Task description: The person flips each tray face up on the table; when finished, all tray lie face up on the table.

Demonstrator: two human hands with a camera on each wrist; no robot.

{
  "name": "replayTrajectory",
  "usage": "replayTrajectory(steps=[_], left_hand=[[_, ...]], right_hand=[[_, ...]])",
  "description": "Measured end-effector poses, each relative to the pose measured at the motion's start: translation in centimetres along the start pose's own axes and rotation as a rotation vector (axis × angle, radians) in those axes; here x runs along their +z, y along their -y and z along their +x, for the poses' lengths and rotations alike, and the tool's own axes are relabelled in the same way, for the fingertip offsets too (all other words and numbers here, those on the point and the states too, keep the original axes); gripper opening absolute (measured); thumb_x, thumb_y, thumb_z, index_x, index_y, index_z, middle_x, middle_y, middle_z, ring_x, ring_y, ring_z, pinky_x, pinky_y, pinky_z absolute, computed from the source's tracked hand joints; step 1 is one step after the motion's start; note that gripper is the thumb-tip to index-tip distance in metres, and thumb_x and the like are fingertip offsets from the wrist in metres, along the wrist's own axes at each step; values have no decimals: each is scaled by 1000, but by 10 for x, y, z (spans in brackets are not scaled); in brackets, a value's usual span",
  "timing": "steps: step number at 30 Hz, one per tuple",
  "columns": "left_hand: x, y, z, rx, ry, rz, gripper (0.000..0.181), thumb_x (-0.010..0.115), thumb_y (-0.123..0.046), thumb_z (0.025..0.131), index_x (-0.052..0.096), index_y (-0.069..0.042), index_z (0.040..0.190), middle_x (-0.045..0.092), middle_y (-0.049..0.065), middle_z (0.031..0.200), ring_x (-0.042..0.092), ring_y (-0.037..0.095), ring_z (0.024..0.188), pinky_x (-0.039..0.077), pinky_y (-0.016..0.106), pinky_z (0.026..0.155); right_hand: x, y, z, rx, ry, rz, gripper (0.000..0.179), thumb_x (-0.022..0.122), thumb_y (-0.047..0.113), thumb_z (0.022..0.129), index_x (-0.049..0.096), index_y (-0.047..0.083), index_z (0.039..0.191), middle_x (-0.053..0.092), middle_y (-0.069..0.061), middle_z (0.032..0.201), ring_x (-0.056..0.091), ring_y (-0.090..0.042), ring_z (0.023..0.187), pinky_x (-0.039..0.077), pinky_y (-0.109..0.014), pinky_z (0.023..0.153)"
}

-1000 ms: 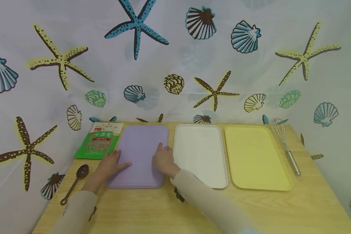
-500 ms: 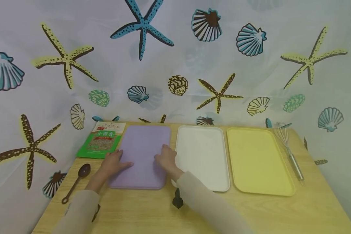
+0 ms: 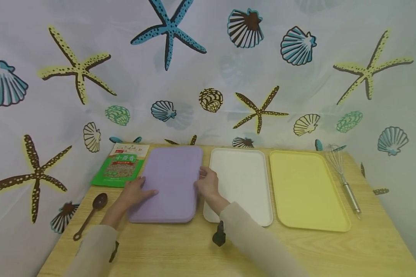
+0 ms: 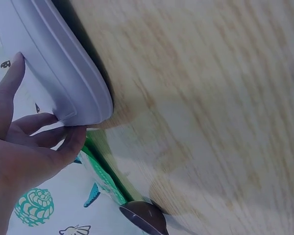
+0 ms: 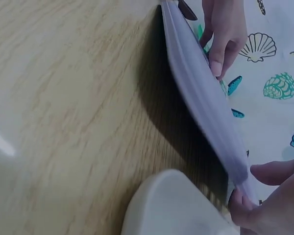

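Observation:
The purple tray (image 3: 170, 184) lies on the table's left half, its side showing stepped ridges in the wrist views. My left hand (image 3: 135, 194) holds its left edge, thumb over the top surface and fingers against the side (image 4: 71, 144). On the opposite edge, my right hand (image 3: 208, 182) pinches the rim between thumb and curled fingers, as the right wrist view shows (image 5: 274, 196). A dark shadow falls under that right edge, which looks slightly raised. A white tray (image 3: 240, 184) lies just right of my right hand.
A yellow tray (image 3: 306, 188) and a whisk (image 3: 346, 188) lie to the right. Left of the purple tray are a green seed packet (image 3: 121, 165) and a brown spoon (image 3: 98, 202). A shell-patterned cloth (image 3: 208, 77) hangs behind the table.
My right hand has shifted from over the purple tray's surface to its right edge and now pinches it. That edge has risen slightly. The left hand stays at the left edge.

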State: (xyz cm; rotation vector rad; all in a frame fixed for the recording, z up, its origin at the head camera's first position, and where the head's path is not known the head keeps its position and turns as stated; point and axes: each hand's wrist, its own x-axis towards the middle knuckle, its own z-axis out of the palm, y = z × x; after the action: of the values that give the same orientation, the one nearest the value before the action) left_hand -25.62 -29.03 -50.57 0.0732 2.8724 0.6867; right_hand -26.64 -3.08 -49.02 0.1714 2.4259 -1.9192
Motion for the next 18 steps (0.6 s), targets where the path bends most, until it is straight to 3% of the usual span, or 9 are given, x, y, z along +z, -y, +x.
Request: replayTrajectory(steps=[8,18], left_hand=[[0,4,2,-1,17,-77,88,63,-44,91,28,21,139,27,40,144,23,56,131,21,61,111],[-2,7,2,-7,42,-118,91,60,-50,91,27,18,141,25,38,146,19,55,134,19,61,112]], right_hand=[[-9,-7,11,36,53,164,58,68,-18,73,55,-9,128,65,-21,111,64,-31,104,56,-26,82],[-20,-2,12,16,171,193,50,72,-7,76,59,-7,125,66,-21,109,65,-26,98,56,-25,80]])
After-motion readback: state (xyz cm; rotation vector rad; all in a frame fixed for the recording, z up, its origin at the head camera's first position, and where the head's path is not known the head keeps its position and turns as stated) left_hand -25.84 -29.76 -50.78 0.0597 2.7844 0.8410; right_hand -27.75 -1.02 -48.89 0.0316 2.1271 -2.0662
